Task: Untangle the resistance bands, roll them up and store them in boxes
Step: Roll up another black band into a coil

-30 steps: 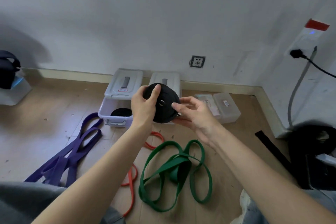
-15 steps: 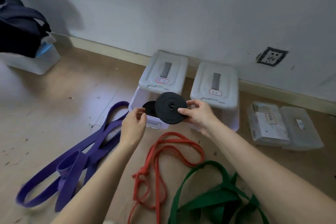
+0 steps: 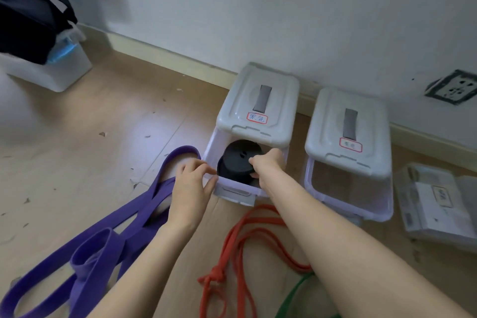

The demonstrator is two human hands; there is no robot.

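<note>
Each of the two white lids carries a red-bordered label with handwriting: the one on the left lid [image 3: 258, 108] shows two characters too blurred to read for certain, and the one on the right lid [image 3: 347, 134] is illegible. The left box [image 3: 232, 188] sits on the floor [image 3: 103, 124] with its lid slid back, leaving the front open. The right hand [image 3: 265, 165] reaches into that opening, its fingers curled around the edge of a rolled black band [image 3: 238, 162], which is partly inside the box on top of another black roll. The left hand [image 3: 192, 188] rests at the box's front left corner, its fingers loosely bent, the fingertips touching the rim and gripping nothing. The right box [image 3: 348, 196] stands just beside the left one. A purple band [image 3: 103, 237] lies tangled on the floor under the left arm, an orange band [image 3: 232, 253] lies knotted between the arms, and a strip of green band [image 3: 296, 294] shows beside the right forearm. Clear cases [image 3: 436, 201] with a blurred label lie at the far right.
</note>
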